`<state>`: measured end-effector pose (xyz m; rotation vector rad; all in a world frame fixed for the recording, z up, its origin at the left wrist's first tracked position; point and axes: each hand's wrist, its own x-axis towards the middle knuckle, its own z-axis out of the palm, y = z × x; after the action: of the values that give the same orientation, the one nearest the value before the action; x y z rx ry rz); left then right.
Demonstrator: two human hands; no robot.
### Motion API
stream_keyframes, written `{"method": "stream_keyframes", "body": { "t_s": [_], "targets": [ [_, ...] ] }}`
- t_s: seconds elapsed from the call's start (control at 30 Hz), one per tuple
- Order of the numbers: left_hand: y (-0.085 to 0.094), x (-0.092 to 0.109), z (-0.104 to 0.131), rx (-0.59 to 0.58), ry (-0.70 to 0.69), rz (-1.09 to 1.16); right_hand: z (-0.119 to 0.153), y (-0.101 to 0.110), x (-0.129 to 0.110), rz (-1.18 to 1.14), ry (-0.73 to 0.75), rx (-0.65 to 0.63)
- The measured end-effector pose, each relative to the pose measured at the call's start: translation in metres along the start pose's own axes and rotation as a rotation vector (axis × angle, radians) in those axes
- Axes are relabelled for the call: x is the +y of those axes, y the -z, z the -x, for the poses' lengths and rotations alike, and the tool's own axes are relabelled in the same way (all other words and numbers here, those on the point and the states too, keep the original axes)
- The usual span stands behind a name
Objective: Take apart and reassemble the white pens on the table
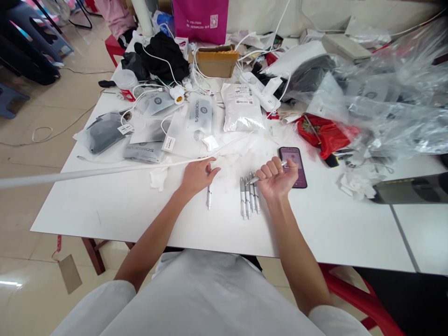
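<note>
Pen clasped in the right hand, more laid in a row on the table

A silver-and-white pen is held in the right hand, whose fingers are curled firmly round the barrel; one end is left jutting out towards the middle of the table, and the other is seen by the thumb. Just beside this hand, a short row of pens is laid on the white surface, side by side and close together. A phone with a lit screen is partly covered from view by the same hand.

The left hand is kept low over the table, half curled, with thumb and forefinger parted. A single pen is partly hidden beneath it, its lower end pointed towards the person; whether it is gripped or only touched cannot be told. Beyond this hand, a white cable is stretched across the table.

Farther back, a white parcel and a lettered pouch are set near each other. A brown box is placed behind them, before a magenta bag. On the right, a red bag is bordered by heaped clear plastic.
</note>
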<state>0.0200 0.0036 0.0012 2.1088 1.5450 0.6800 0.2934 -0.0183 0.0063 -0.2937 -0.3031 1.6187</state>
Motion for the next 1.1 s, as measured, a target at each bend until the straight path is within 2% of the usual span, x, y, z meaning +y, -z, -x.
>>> {"method": "stream_keyframes", "body": {
  "t_s": [0.1,0.2,0.37,0.5,0.63,0.77,0.83,0.87,1.03,1.1],
  "targets": [
    [-0.003,-0.002,0.000,0.031,-0.018,0.011,-0.002,0.017,-0.005,-0.166,-0.100,-0.219],
    [-0.006,-0.004,-0.001,0.068,-0.039,0.034,-0.003,0.022,-0.009,-0.360,-0.204,-0.386],
    [-0.006,-0.004,0.000,0.083,-0.052,0.056,-0.002,0.013,-0.013,-0.522,-0.351,-0.466],
    [-0.005,-0.002,0.000,0.087,-0.055,0.054,0.000,0.005,-0.015,-0.529,-0.431,-0.538],
    [-0.005,-0.002,0.000,0.086,-0.055,0.046,0.006,-0.001,-0.016,-0.514,-0.402,-0.614],
    [-0.006,-0.002,0.001,0.090,-0.061,0.035,0.010,0.003,-0.019,-0.398,-0.374,-0.662],
    [-0.007,-0.002,0.001,0.090,-0.065,0.032,0.009,0.003,-0.019,-0.291,-0.336,-0.613],
    [-0.008,-0.002,0.001,0.089,-0.068,0.033,0.008,0.001,-0.018,-0.215,-0.300,-0.548],
    [-0.009,-0.003,0.001,0.061,-0.068,0.034,0.002,-0.034,0.006,0.338,0.011,0.004],
    [-0.009,-0.004,0.001,0.056,-0.063,0.031,0.003,-0.047,0.020,0.597,0.126,0.097]
  ]
}}
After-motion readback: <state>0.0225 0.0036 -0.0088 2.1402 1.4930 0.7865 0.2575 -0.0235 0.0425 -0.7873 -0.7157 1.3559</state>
